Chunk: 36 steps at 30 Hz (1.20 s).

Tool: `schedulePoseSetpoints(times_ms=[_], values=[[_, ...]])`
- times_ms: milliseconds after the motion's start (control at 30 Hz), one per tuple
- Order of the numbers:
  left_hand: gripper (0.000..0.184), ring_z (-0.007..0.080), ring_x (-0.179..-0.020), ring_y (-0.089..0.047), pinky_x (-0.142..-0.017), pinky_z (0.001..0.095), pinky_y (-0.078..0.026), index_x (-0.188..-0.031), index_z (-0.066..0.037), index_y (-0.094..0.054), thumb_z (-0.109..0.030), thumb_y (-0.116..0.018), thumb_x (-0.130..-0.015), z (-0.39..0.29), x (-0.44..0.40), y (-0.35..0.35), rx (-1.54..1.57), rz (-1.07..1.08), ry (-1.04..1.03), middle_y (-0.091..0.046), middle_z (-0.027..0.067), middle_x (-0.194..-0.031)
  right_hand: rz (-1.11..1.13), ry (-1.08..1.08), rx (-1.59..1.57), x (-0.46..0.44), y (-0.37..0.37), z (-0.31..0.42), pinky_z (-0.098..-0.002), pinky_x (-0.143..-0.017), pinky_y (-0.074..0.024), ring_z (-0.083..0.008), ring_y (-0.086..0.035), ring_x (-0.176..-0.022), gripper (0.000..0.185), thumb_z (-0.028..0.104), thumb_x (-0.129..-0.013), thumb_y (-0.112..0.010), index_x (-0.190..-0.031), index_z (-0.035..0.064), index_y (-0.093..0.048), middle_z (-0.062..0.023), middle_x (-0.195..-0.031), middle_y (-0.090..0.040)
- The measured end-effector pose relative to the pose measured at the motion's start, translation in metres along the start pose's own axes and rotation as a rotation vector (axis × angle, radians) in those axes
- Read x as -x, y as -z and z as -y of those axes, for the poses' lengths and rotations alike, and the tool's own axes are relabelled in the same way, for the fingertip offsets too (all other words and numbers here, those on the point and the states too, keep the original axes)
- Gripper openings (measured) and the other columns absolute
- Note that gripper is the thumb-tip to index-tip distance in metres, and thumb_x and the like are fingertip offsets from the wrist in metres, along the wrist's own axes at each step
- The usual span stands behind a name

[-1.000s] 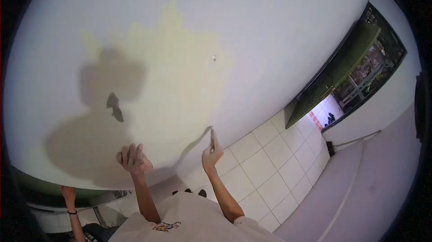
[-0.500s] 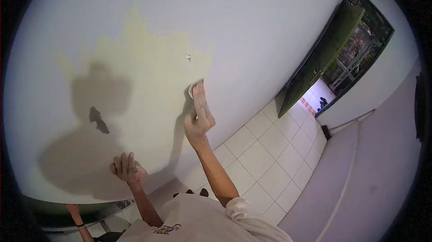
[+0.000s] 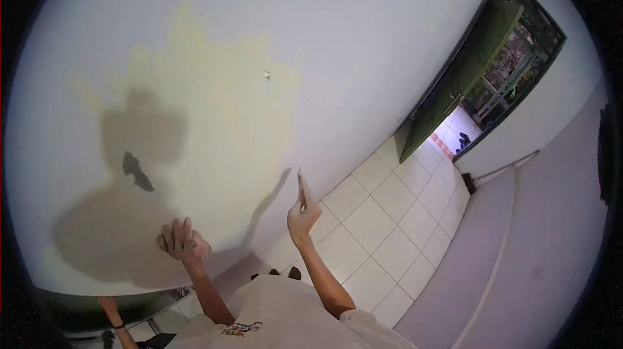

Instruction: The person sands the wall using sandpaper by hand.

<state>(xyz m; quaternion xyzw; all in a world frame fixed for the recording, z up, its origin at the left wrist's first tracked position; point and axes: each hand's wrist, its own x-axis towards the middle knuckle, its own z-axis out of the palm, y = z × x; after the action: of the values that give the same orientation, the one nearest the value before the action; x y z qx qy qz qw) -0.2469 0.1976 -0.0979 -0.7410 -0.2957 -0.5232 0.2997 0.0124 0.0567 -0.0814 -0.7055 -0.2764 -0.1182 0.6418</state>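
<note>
My right hand (image 3: 303,216) is raised beside the wall (image 3: 220,128), its fingers stretched and pinched on a thin folded piece of sandpaper (image 3: 300,179) seen edge-on. A gap shows between that hand's shadow and the fingers, so the sheet is off the wall. My left hand (image 3: 184,240) rests low by the wall with bent, parted fingers and nothing visible in it. The wall carries a yellowish patch (image 3: 188,44), a dark grey spot (image 3: 137,172) and a small chipped mark (image 3: 267,75).
A dark green door (image 3: 448,89) stands open at the upper right, with shoes (image 3: 463,140) outside. A broom (image 3: 470,183) leans in the far corner. Pale tiles (image 3: 376,219) cover the floor. Another person's hand (image 3: 108,305), with a band on the wrist, shows at lower left.
My right hand has come off the wall with the sandpaper, moving down and to the right. My left hand stays in nearly the same place.
</note>
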Motion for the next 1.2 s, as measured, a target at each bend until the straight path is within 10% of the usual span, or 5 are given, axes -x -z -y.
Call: schedulePoseSetpoints(times_ms=[167, 733, 867, 1000, 1200], values=[[0.038, 0.0316, -0.098, -0.059, -0.085, 0.0452, -0.038, -0.114, -0.021, -0.065, -0.019, -0.039, -0.086, 0.004, 0.005, -0.002, -0.002, -0.005, -0.004, -0.066, 0.0041, -0.114, -0.065, 0.374, -0.170, -0.081, -0.002, 0.103, -0.0265, -0.094, -0.0464, -0.0283, -0.059, -0.123, 0.055, -0.023, -0.083, -0.043, -0.132, -0.0026, -0.057, -0.0223, -0.130, -0.060], [0.040, 0.0317, -0.104, -0.058, -0.091, 0.0481, -0.038, -0.116, -0.021, -0.063, -0.014, -0.043, -0.083, -0.001, 0.004, 0.000, 0.005, 0.001, 0.009, -0.065, 0.0045, -0.115, 0.012, 0.358, -0.033, -0.030, -0.047, -0.010, -0.0204, -0.058, -0.0475, -0.0303, -0.060, -0.122, 0.072, -0.024, -0.065, -0.042, -0.130, 0.0002, -0.060, -0.0212, -0.134, -0.057], [0.040, 0.0318, -0.109, -0.056, -0.093, 0.0487, -0.037, -0.117, -0.021, -0.062, -0.013, -0.042, -0.084, 0.003, 0.012, -0.012, -0.059, -0.039, -0.027, -0.063, 0.0034, -0.119, 0.015, 0.218, -0.093, -0.017, -0.030, -0.007, -0.0211, -0.051, -0.0365, -0.0147, -0.070, -0.087, 0.066, -0.023, -0.073, -0.045, -0.131, 0.0036, -0.060, -0.0176, -0.129, -0.062], [0.038, 0.0316, -0.114, -0.055, -0.094, 0.0489, -0.037, -0.117, -0.021, -0.062, -0.014, -0.041, -0.086, 0.000, 0.012, -0.010, -0.081, 0.013, -0.012, -0.063, 0.0024, -0.121, -0.088, 0.184, 0.000, -0.026, -0.015, 0.008, -0.0239, -0.049, -0.0305, -0.0109, -0.041, -0.055, 0.053, -0.018, -0.083, -0.050, -0.131, 0.0032, -0.060, -0.0135, -0.112, -0.071], [0.040, 0.0307, -0.117, -0.056, -0.095, 0.0484, -0.037, -0.117, -0.020, -0.064, -0.014, -0.040, -0.085, 0.002, 0.025, -0.007, -0.028, -0.004, -0.004, -0.062, 0.0020, -0.126, -0.138, 0.339, -0.129, -0.074, -0.005, 0.075, -0.0275, -0.086, -0.0514, -0.0226, -0.067, -0.108, 0.057, -0.024, -0.081, -0.043, -0.132, -0.0014, -0.058, -0.0195, -0.124, -0.065]])
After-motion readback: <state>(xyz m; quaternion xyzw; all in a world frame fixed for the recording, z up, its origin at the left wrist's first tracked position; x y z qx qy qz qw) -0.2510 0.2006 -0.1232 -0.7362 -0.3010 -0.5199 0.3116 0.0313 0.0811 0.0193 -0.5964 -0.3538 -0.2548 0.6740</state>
